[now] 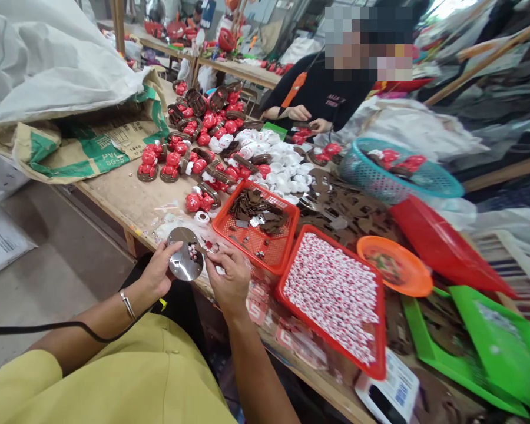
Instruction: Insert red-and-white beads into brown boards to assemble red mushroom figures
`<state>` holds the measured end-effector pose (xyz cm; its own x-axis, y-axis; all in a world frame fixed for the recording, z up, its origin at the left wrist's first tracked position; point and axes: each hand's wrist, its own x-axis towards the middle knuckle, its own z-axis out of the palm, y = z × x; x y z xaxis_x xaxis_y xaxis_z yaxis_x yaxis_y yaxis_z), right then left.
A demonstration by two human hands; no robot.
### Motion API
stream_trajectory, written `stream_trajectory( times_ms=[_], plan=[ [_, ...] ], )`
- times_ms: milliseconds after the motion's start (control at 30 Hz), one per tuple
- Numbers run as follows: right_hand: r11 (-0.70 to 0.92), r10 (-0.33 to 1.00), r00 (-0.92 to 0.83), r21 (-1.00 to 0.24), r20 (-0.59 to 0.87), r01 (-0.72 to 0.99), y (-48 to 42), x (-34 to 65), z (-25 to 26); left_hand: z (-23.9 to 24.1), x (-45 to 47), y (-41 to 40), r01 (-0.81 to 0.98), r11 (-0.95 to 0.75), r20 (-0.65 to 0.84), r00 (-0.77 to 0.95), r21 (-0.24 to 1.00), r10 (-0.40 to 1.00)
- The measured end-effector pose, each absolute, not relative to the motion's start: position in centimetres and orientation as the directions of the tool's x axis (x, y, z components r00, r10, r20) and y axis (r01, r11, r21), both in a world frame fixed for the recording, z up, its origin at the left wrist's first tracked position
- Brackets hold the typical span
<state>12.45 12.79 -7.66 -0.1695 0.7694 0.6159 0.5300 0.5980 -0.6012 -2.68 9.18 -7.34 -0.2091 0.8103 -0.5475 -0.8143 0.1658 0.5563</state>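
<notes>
My left hand (159, 272) is closed on the rim of a shiny round metal disc (186, 265), held at the table's front edge. Near the disc's middle is a cluster of small white and red bits. My right hand (229, 278) is pinched at the disc's right side, on a small brown strip-like piece (200, 249) whose kind I cannot make out. Just beyond the disc, a small white ring-shaped part (202, 218) lies beside a red figure on a brown base (198, 201).
A red basket (287, 257) holds brown pieces; a red tray (382, 330) holds small white-and-red parts. Behind are piles of red figures (209, 121) and white parts (287, 171). An orange plate (417, 281), green trays (503, 347) and a blue basket (437, 184) stand right. A co-worker (322, 88) sits opposite.
</notes>
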Motion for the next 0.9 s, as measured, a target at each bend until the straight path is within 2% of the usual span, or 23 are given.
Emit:
stream_trajectory(
  times_ms=[100, 367, 667, 833, 900],
  plan=[
    [0.612, 0.756, -0.190, -0.573, 0.626, 0.545, 12.4, 12.1, -8.0, -7.1, -2.2, 9.0, -0.808, 0.157, -0.532, -0.215, 0.567, 0.819],
    [0.671, 0.686, -0.338, -0.380, 0.644, 0.637, 11.8, 10.9, -8.2, -7.4, -1.5, 8.6, -0.794, 0.129, -0.473, -0.215, 0.594, 0.854],
    [0.757, 0.652, -0.446, -0.486, 0.613, 0.438, 13.1, 11.2, -8.5, -7.3, -1.8, 8.6, -0.795, 0.090, -0.449, -0.242, 0.600, 0.860],
    [0.752, 0.649, -0.490, -0.392, 0.583, 0.530, 12.8, 11.4, -8.3, -7.0, -2.3, 8.6, -0.830, 0.093, -0.464, -0.210, 0.549, 0.861],
    [0.739, 0.667, -0.500, -0.409, 0.552, 0.535, 12.5, 11.6, -8.5, -6.8, -2.8, 8.7, -0.819, 0.095, -0.465, -0.222, 0.565, 0.857]
  ],
)
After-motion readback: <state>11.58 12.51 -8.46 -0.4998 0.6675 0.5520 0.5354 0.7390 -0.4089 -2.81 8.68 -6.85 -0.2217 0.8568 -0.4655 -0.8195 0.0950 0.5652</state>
